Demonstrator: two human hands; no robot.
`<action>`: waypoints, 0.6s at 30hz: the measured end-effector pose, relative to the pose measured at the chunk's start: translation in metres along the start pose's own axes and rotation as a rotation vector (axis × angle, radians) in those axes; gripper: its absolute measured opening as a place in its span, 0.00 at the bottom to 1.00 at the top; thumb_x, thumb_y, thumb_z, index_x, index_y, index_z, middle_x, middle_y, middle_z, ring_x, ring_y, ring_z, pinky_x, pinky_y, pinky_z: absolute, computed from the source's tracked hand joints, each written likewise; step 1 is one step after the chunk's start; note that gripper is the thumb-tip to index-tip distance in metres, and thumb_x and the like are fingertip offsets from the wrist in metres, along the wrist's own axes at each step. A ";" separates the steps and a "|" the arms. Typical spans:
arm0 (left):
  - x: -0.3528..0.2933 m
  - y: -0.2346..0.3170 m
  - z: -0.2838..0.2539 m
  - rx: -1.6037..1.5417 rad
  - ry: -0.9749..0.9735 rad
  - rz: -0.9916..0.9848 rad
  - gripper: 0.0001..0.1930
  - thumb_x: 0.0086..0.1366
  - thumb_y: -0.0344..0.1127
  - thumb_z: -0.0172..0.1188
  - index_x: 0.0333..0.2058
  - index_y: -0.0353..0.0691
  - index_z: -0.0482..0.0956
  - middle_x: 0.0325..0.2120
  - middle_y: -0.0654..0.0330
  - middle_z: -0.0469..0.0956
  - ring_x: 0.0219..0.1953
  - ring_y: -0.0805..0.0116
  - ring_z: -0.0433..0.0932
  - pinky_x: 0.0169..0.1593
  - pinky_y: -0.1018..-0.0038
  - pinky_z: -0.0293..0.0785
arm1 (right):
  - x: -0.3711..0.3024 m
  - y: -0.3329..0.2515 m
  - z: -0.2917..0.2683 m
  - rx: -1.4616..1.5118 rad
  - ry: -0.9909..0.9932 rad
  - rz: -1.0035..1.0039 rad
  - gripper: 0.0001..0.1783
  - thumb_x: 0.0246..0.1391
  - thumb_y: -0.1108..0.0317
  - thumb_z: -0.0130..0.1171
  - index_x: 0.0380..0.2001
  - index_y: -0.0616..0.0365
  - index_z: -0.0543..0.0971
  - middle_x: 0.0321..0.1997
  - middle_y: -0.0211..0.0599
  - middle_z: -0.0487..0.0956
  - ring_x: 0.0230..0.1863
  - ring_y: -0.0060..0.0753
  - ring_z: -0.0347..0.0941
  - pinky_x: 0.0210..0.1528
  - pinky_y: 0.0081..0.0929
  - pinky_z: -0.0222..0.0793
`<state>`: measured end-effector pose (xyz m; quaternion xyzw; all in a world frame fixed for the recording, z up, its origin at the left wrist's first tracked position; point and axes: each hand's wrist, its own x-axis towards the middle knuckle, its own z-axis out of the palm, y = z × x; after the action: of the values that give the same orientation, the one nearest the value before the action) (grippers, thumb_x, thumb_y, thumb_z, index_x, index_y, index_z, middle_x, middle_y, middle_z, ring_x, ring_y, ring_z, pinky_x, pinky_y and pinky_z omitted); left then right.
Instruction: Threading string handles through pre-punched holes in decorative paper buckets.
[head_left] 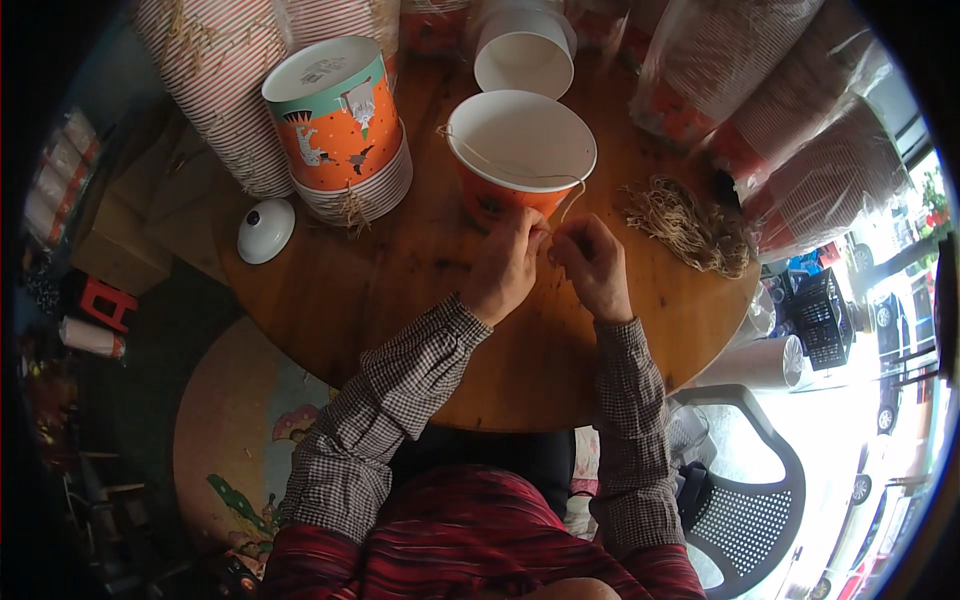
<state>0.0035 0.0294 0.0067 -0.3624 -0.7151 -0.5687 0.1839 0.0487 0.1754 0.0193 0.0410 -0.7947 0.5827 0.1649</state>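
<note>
A paper bucket (482,198), orange outside and white inside, stands upright on the round wooden table (430,340) in front of me. A thin tan string (574,196) runs over its mouth, and one end hangs from the right side of the rim towards my fingers. At the bucket's near side, my left hand (503,268) is closed in a pinch, its fingertips close to the orange wall. My right hand (597,270) pinches just beside it, with the string leading down to it. What lies exactly between the fingertips is too small to see clearly.
To the right lies a bundle of loose strings (690,228). Nested orange buckets (335,135) stand upside down at the left, by a white lid (266,231). Another white bucket (524,62) lies tipped behind. Plastic-wrapped stacks (835,185) line the back; a grey chair (750,510) stands right.
</note>
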 end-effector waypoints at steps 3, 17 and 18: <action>0.001 0.002 0.000 0.092 -0.005 0.029 0.05 0.62 0.20 0.52 0.36 0.34 0.67 0.30 0.52 0.73 0.30 0.61 0.76 0.35 0.69 0.72 | 0.000 0.003 0.002 -0.136 0.077 -0.101 0.02 0.56 0.76 0.54 0.32 0.63 0.74 0.23 0.30 0.77 0.24 0.17 0.71 0.27 0.16 0.68; 0.025 0.006 -0.037 0.275 0.135 0.254 0.20 0.56 0.27 0.62 0.48 0.36 0.70 0.44 0.50 0.70 0.38 0.58 0.75 0.44 0.66 0.73 | 0.074 -0.074 -0.105 0.105 0.137 -0.224 0.06 0.57 0.76 0.51 0.34 0.63 0.77 0.34 0.38 0.79 0.30 0.24 0.75 0.31 0.22 0.74; 0.024 0.005 -0.045 0.268 0.149 0.234 0.17 0.56 0.30 0.63 0.43 0.37 0.70 0.40 0.51 0.71 0.39 0.54 0.74 0.42 0.64 0.73 | 0.084 -0.088 -0.116 0.119 0.238 -0.100 0.06 0.58 0.76 0.51 0.36 0.63 0.77 0.36 0.37 0.79 0.36 0.26 0.76 0.36 0.23 0.75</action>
<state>-0.0159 -0.0049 0.0389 -0.3723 -0.7219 -0.4684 0.3476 0.0171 0.2675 0.1562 0.0210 -0.7305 0.6207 0.2839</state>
